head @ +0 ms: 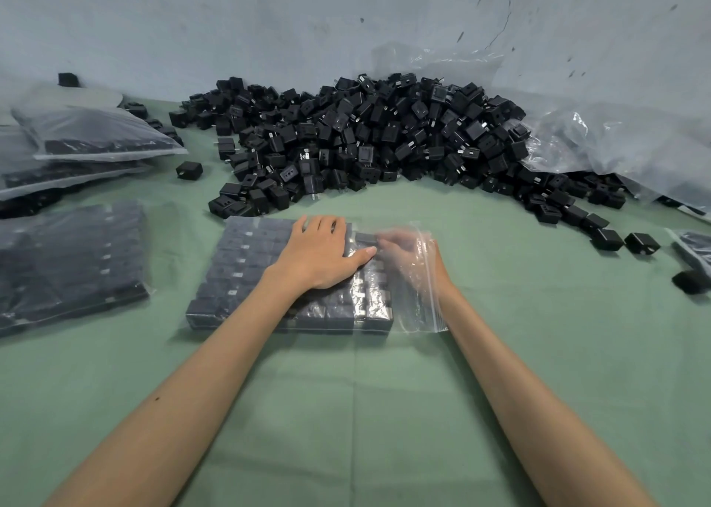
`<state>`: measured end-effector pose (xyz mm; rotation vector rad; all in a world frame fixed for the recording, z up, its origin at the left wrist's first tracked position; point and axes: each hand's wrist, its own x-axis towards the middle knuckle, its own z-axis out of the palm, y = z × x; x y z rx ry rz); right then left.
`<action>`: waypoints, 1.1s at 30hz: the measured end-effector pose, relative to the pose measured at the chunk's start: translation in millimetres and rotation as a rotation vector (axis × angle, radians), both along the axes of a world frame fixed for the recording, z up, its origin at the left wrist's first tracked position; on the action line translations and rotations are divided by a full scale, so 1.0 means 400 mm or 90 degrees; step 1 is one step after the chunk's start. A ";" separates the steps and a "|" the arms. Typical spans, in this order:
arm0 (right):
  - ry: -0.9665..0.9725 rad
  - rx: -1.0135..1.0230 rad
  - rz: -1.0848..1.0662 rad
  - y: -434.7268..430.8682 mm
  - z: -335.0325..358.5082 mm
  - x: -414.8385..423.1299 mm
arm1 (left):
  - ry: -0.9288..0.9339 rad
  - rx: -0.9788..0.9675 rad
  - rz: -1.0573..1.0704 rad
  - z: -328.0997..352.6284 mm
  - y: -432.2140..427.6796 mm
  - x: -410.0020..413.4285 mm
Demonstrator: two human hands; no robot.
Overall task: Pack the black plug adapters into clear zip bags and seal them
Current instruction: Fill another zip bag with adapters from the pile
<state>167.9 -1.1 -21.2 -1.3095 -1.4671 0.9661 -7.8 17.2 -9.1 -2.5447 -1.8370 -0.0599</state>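
On the green-covered bench (384, 410), a clear zip bag (419, 314) lies just in front of the person, at the middle of the view, its mouth facing 3 o'clock and not yet sealed. It is nearly filled with neat rows of black plug adapters (238, 268). The left hand (323, 252) rests flat on top of the bag, its fingers (331, 225) straight and slightly spread, pressing down on the packed rows through the plastic. The right hand (411, 256) is inside the open mouth, blurred and veiled by the film; its fingers (388, 243) reach toward a dark adapter at the end of the top row, but whether they pinch it or only touch it cannot be told. At 12 o'clock a big heap of loose adapters (365, 133) lies against the grey wall (346, 25). At 9 o'clock lies a filled bag (73, 260), and at 10 o'clock more filled bags (96, 133) are stacked. At 2 o'clock sits a crumpled clear plastic sheet (615, 148), with a few stray adapters (640, 243) at 3 o'clock.
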 end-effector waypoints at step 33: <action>-0.026 0.005 0.017 -0.008 0.018 0.014 | 0.000 -0.001 0.000 0.000 0.000 0.000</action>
